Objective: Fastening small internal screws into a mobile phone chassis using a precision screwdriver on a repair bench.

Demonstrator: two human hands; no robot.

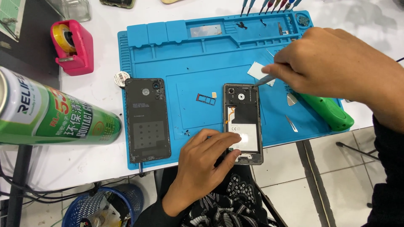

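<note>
An opened phone [243, 113] lies face down on the blue work mat [198, 63], its battery and boards exposed. My left hand [204, 162] presses on its lower end and holds it steady. My right hand [336, 63] grips thin metal tweezers [264, 80] whose tip touches the phone's top right corner. The phone's removed dark back cover [147, 120] lies on the mat to the left. A small red card tray [205, 98] rests between cover and phone.
A green electric screwdriver [330, 111] lies under my right wrist. A large green spray can [50, 113] looms at the left, a pink tape dispenser [73, 46] behind it. Several screwdrivers [269, 5] stand at the mat's far edge. A blue basket [103, 206] sits under the table.
</note>
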